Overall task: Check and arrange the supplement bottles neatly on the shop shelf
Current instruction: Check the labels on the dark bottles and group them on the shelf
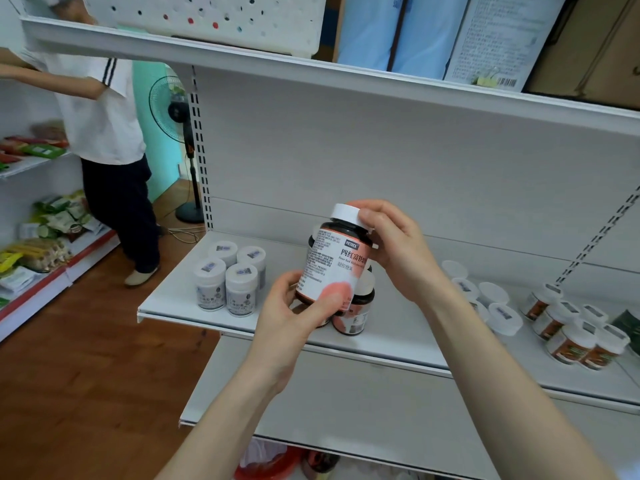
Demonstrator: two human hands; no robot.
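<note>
A dark supplement bottle (332, 261) with a white cap and a pink-and-white label is held up, tilted slightly, above the white shop shelf (173, 299). My left hand (298, 306) grips its base from below, thumb across the label. My right hand (391, 244) holds the cap and shoulder from the right. Behind and below it, more bottles of the same kind (356, 313) stand on the shelf, partly hidden by my left hand. Several small white bottles (230, 278) stand grouped at the shelf's left.
Clear-lidded jars (491, 303) and orange-labelled white-capped bottles (571, 330) crowd the shelf's right end. Another white shelf (214, 407) juts out below. Boxes sit on the upper shelf (242, 60). A person (104, 116) and a standing fan (180, 133) are at the left by snack shelves.
</note>
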